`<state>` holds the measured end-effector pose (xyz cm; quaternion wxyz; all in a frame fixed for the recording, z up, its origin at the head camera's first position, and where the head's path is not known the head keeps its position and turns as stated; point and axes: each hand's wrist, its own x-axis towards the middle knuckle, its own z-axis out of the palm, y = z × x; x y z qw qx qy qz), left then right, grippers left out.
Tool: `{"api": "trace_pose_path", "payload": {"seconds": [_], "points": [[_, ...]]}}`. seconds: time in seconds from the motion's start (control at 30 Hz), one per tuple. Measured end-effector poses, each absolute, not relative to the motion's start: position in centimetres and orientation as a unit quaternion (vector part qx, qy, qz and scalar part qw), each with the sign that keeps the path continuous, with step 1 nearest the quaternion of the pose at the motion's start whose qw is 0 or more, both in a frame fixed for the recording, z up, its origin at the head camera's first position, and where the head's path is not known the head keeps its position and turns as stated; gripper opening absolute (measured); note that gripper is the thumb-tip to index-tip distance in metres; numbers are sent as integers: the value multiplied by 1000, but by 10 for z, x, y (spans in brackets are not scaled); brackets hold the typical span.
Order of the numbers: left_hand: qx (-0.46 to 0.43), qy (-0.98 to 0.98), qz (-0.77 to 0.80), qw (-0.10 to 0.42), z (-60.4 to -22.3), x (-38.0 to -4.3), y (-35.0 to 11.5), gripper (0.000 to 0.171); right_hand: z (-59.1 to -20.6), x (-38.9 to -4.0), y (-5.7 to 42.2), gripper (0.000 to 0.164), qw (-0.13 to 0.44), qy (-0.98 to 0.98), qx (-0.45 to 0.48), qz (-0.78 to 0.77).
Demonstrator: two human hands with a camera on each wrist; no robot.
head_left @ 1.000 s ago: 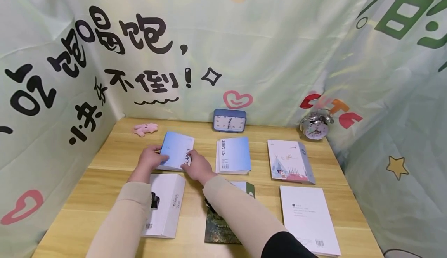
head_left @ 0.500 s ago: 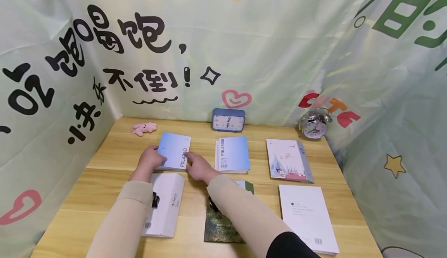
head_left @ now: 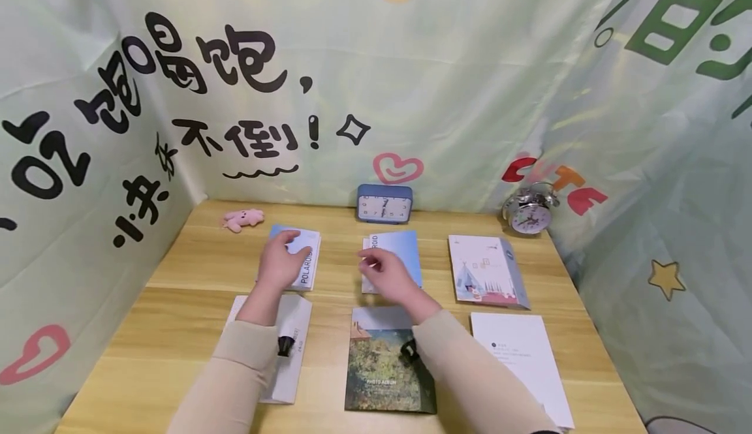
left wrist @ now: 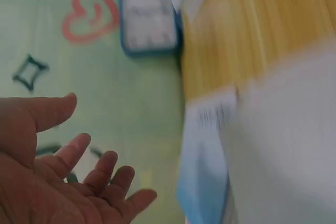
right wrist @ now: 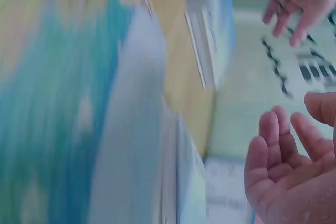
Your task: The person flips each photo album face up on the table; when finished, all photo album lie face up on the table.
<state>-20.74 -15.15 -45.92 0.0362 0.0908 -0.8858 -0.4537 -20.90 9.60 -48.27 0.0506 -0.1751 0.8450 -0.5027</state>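
Above the left blue-and-white Polaroid album (head_left: 309, 265), my left hand (head_left: 280, 263) hovers with thumb and fingers spread, holding nothing. The left wrist view shows that hand's palm and loosely bent fingers apart from everything. My right hand (head_left: 390, 277) is over the middle Polaroid album (head_left: 407, 248), partly hiding it, its fingers loosely bent and nothing in them. In the right wrist view the right fingers (right wrist: 269, 129) curve softly in the air. Closer to me lie a dark photo album (head_left: 382, 372) and, partly under the left forearm, a white album (head_left: 294, 323).
On the right lie an album with a tent picture (head_left: 482, 267) and a plain white one (head_left: 514, 356). Along the back stand a blue clock (head_left: 385, 204) and a silver alarm clock (head_left: 530, 209); a pink plush toy (head_left: 243, 219) lies at left. Printed cloth (head_left: 470, 94) walls the table.
Both hands have let go of the left Polaroid album and risen. My right hand has moved right, over the middle album. The left album stays lying flat.
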Motion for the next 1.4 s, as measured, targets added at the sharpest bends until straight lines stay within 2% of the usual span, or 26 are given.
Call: {"api": "trace_pose_path", "payload": {"seconds": [0.13, 0.2, 0.33, 0.53, 0.7, 0.83, 1.13, 1.4], "points": [[78, -858, -507, 16, -467, -203, -114, 56, -479, -209, 131, 30, -29, 846, -92, -525], [80, -848, -524, -7, -473, -201, -97, 63, -482, -209, 145, 32, -44, 841, -40, -538], [75, -846, -524, -59, -485, -201, -69, 77, -491, -208, 164, 43, -19, 829, 36, -558], [55, -857, -500, -111, -498, -205, -41, 85, -519, -205, 181, 50, 50, 841, 52, -537], [45, -863, -487, -124, -504, -205, -31, 77, -535, -204, 184, 49, 60, 850, 50, -522], [47, -872, -470, -126, -507, -206, -26, 74, -536, -205, 181, 47, 66, 851, 45, -520], [60, -851, -502, -140, -507, -210, -22, 53, -533, -200, 178, 48, 88, 853, 36, -514], [70, -844, -511, -145, -508, -207, -21, 53, -534, -196, 184, 43, 83, 846, 38, -526]]}}
